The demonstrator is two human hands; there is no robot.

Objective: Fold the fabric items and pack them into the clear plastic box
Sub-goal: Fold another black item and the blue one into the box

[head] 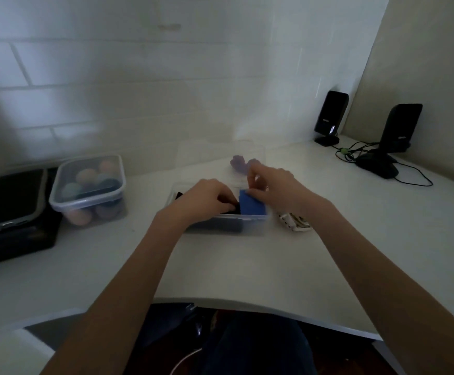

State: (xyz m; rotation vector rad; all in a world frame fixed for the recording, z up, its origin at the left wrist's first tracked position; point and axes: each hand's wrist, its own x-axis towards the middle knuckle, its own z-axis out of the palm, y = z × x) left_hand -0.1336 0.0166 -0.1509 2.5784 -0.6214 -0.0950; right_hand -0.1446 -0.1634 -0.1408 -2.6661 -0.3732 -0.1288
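**Both hands at the clear box, blue cloth going in**

Your two forearms reach forward from the near edge of the counter (328, 266) and meet over the clear plastic box (250, 224), which sits at the middle of the surface. Your left hand (209, 197) is knuckles-up with its fingers curled down into the box, pressing on the dark fabric (228, 212) already packed there; whether it actually grips that fabric you cannot tell from this angle. Your right hand (277, 186) is just at 3 o'clock of the left, fingers bent, its fingertips pinching the top edge of the folded blue cloth (251, 205). That cloth stands upright at the right end of the box, just beside the left fingertips and touching the dark fabric.

At 4 o'clock of the box, under your right wrist, a white patterned cloth (293, 221) lies on the counter. At 12 o'clock, a blurred purple item (240, 165) sits by a clear lid. Well off at 9 o'clock stands a lidded container of coloured balls (88, 185); two black speakers (331, 115) stand at 2 o'clock.
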